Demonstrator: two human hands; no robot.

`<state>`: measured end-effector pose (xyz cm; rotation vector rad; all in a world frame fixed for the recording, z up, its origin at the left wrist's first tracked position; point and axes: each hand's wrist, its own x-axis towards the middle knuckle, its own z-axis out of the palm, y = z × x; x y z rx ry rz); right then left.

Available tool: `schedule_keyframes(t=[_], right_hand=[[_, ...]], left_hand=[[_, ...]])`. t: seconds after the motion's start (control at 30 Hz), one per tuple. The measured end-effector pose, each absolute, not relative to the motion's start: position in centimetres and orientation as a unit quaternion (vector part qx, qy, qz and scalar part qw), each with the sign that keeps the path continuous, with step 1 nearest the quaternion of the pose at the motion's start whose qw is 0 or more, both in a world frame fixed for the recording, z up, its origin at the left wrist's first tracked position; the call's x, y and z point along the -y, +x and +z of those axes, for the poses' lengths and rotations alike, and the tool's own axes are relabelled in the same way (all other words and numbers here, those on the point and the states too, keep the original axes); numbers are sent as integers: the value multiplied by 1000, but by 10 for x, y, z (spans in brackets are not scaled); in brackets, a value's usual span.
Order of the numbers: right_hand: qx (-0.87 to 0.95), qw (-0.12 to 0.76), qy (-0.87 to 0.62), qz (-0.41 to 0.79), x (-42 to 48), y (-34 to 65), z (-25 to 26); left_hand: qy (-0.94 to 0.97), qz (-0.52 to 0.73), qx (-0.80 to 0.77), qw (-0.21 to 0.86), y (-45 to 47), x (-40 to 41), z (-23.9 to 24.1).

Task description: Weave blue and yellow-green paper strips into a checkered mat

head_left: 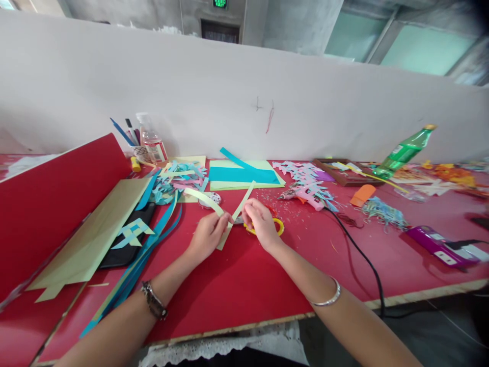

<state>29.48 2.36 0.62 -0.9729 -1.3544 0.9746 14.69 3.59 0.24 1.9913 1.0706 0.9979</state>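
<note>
Bare forearms (122, 313) reach in from the lower edge, a dark bracelet (154, 302) on the left and a silver bangle (336, 295) on the right. The left hand (210, 232) grips a pale strip (204, 199) between thumb and fingers, its free end curving up and away to the left. A further pale length (245, 199) slants between the 2 hands above the red bench (237, 290); whether it joins the curved strip cannot be told. The right hand (260, 221) is just beside it with fingers curled in, and whether they pinch anything cannot be told. A yellow loop handle (281, 227) lies partly hidden behind the right hand. Farther out, a blue band (240, 174) rests on pale sheets (280, 179). To the left, long blue strips (143, 265) run beside a woven paper piece (132, 233) on a black flat object (110, 260), with a heap of cut strips (175, 178) behind. To the right lie a pink glue gun (310, 198) and a purple device (435, 247); a green bottle (405, 153) leans farther back.
</note>
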Motion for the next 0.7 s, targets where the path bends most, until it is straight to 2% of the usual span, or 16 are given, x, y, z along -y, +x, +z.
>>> schedule_keyframes(t=[0.13,0.27,0.37,0.43,0.53,0.7], right_hand=[[638,557,-388,364,-27,297,3],[788,430,-390,204,-24,301,5],[818,368,-424,124,-24,303,5],[803,387,-440,109,-24,304,5],[748,480,-440,130,-24,304,7],[591,621,-423,294,-27,307,10]], left_hand=[[886,251,-296,253,147,-31,5],[947,157,-220,173,148,-29,5],[968,159,-175,81,150,-27,4],[975,174,-134,17,151,-25,5],[973,200,-112,-12,152,-21,8],[906,330,-209,164,146,-23,13]])
